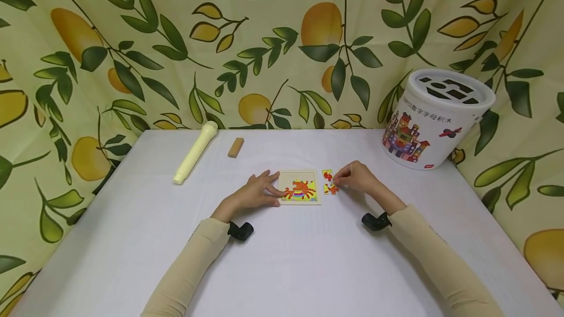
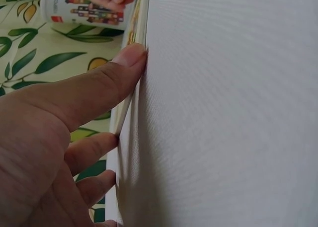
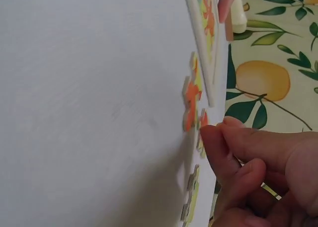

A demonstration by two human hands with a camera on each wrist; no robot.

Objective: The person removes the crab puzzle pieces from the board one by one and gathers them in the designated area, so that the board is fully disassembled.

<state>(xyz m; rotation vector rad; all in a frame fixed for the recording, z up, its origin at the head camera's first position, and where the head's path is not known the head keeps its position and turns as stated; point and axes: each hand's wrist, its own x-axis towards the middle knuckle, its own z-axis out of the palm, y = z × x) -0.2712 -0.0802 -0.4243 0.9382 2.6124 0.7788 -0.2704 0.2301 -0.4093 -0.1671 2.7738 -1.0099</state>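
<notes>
A square wooden puzzle board (image 1: 299, 202) lies flat on the table, its lower part filled with a red animal picture on yellow. Fingers spread, my left hand (image 1: 255, 192) rests along the board's left side. In the left wrist view its thumb (image 2: 130, 55) presses the board's edge. My right hand (image 1: 359, 177) is just right of the board, thumb and index finger pinching a small puzzle piece (image 3: 203, 116) that the fingers partly cover. An orange and yellow puzzle piece (image 3: 191, 108) lies beside it. Another yellow-green puzzle piece (image 3: 191, 197) lies below the hand in the right wrist view.
A large white bucket (image 1: 434, 121) with a slotted lid stands at the back right. At the back left lie a pale yellow microphone-shaped stick (image 1: 196, 153) and a small wooden block (image 1: 235, 147). A leaf-patterned curtain (image 1: 273, 62) hangs behind the white table (image 1: 299, 268).
</notes>
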